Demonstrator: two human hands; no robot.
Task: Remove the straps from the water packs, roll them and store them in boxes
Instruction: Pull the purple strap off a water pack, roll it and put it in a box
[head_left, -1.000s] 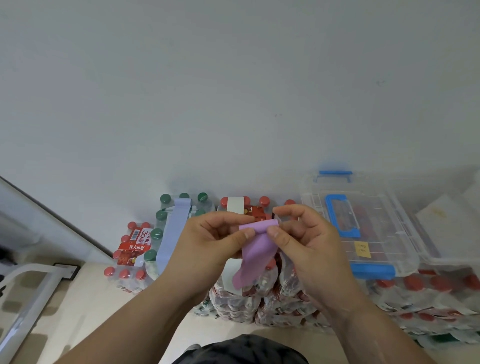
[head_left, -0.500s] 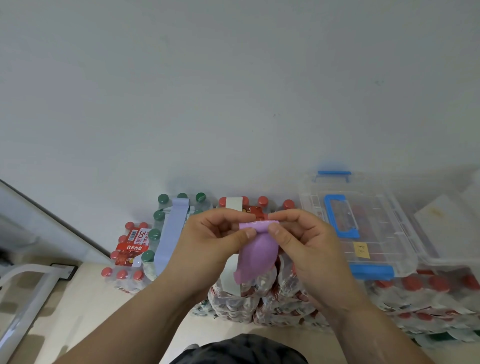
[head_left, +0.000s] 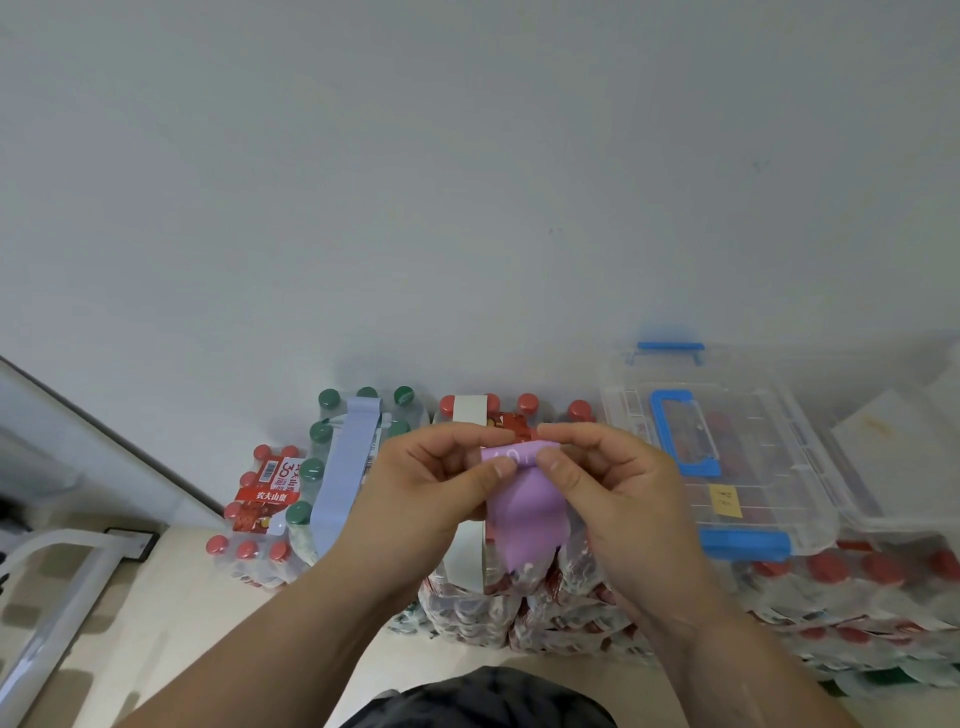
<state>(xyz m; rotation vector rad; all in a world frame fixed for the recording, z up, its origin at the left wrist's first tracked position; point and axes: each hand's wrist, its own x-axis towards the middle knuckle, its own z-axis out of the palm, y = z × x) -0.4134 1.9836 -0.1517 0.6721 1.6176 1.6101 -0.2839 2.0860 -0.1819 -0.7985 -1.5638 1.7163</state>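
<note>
Fingers (head_left: 498, 470): thumbs and forefingers of left hand (head_left: 431, 488) and right hand (head_left: 618, 493) pinch the rolled top edge of 1 purple strap (head_left: 527, 514), held above the red-capped water packs (head_left: 467, 608); tail hangs loose. Risk: a slack pinch would let the coil spring open or wind crooked. Clear box (head_left: 779, 467) at right, lid shut; blue strap (head_left: 345, 467) and white strap (head_left: 470, 410) not yet removed.
</note>
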